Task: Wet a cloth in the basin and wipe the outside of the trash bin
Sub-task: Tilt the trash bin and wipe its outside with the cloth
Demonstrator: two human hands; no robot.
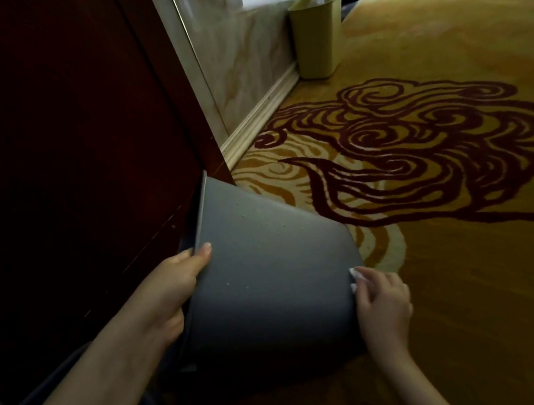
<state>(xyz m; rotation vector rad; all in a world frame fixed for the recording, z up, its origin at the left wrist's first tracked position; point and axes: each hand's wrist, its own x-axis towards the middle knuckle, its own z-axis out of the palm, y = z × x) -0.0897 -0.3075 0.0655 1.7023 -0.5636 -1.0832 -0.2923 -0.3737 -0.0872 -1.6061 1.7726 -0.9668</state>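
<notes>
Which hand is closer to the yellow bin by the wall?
The right hand, probably. It holds the grey bin's base end, on the yellow bin's side; the left hand grips the rim by the dark wood.

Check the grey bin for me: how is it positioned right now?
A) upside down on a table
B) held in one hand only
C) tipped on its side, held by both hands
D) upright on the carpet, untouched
C: the grey bin lies tipped, the left hand gripping its rim and the right hand at its base end.

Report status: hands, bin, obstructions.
Left hand grips grey bin rim; right hand on its base edge. Bin tipped sideways against dark wood panel. No cloth visible.
</notes>
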